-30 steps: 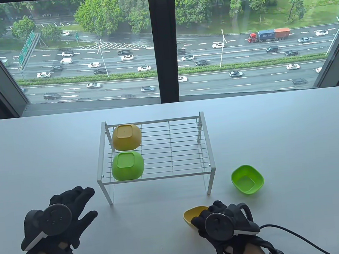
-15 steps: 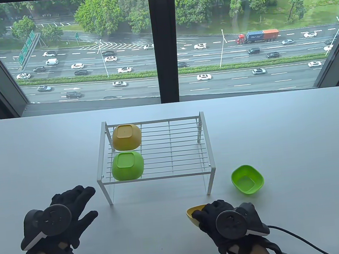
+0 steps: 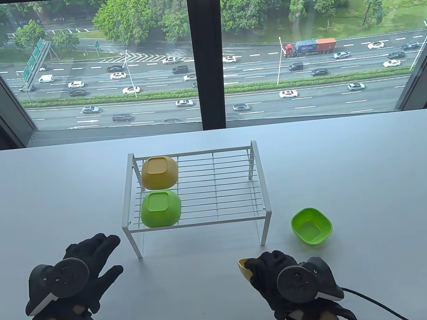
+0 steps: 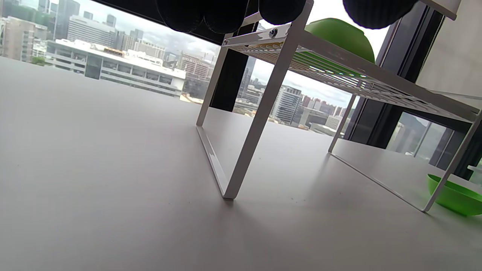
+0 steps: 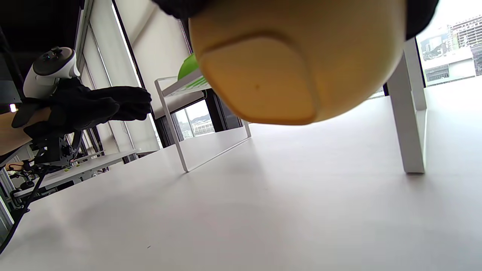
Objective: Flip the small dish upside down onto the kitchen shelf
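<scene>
Right hand (image 3: pixel 283 278) grips the yellow dish (image 5: pixel 297 60) clear of the table, the shelf's (image 3: pixel 216 184) bare right half lying straight beyond it, left hand (image 3: pixel 80 271) spread wide and idle

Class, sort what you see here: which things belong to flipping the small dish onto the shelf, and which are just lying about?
In the job:
- small yellow plastic dish, lifted off the table
- right hand, holding it
- white wire kitchen shelf

Lying about:
- upturned yellow dish and upturned green dish on the shelf
- upright green dish on the table
- left hand
</scene>
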Demonstrator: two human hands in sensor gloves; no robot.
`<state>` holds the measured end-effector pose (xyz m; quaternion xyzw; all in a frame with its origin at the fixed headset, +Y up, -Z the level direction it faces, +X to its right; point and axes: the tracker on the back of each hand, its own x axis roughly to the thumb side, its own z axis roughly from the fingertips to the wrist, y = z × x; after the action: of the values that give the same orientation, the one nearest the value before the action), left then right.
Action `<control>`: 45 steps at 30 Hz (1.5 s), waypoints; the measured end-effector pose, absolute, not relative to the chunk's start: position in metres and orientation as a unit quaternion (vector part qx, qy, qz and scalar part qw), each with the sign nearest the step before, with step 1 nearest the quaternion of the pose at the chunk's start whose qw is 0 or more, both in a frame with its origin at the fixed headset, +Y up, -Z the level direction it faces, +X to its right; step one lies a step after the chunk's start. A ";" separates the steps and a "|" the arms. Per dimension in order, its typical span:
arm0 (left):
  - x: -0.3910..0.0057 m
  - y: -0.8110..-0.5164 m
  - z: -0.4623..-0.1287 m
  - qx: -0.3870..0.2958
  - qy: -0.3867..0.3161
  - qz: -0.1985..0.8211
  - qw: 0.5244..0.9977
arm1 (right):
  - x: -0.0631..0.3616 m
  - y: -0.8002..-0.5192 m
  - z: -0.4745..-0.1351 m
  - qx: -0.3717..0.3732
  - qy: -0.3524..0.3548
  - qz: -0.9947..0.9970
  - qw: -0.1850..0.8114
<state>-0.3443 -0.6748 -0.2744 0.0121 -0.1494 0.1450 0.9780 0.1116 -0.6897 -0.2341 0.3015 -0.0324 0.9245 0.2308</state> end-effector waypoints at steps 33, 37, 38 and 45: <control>-0.348 -0.672 -0.277 0.034 -0.154 0.171 0.973 | 0.116 -0.677 -0.226 0.318 -0.086 0.918 0.223; -0.348 -0.672 -0.277 0.032 -0.154 0.172 0.973 | 0.122 -0.670 -0.227 0.316 -0.107 0.909 0.249; -0.348 -0.672 -0.277 0.032 -0.154 0.172 0.972 | 0.123 -0.669 -0.227 0.315 -0.109 0.909 0.252; -0.349 -0.671 -0.277 0.034 -0.158 0.177 0.971 | 0.129 -0.665 -0.225 0.308 -0.165 0.898 0.266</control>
<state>-0.3490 -0.6713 -0.2767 0.0341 -0.1576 0.1775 0.9708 0.1294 -0.6651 -0.2249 0.3078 -0.1651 0.8984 0.2661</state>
